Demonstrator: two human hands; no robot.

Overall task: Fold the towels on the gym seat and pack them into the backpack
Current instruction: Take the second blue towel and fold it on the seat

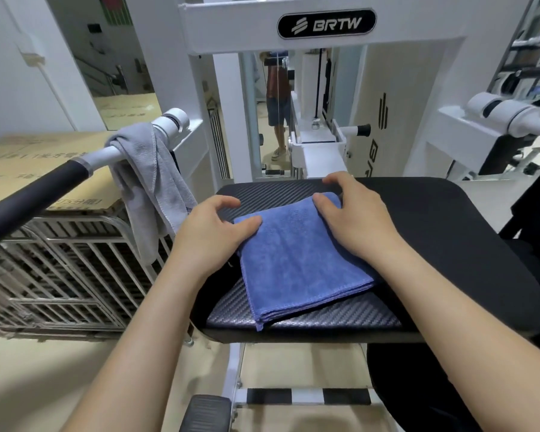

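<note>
Now the left hand [212, 227] and right hand [353, 219] press down, loosely arched, on the blue towel [300, 266] between them; best smooth toward the wrists, keeping edges aligned.

Left hand [212, 235] and right hand [356, 222] seemingly press folded blue towel [296, 263]

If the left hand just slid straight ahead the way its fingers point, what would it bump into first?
Probably only the black seat: the left hand touches the blue towel, fingers aimed across bare padding toward its far edge. Depth beyond is unclear.
</note>
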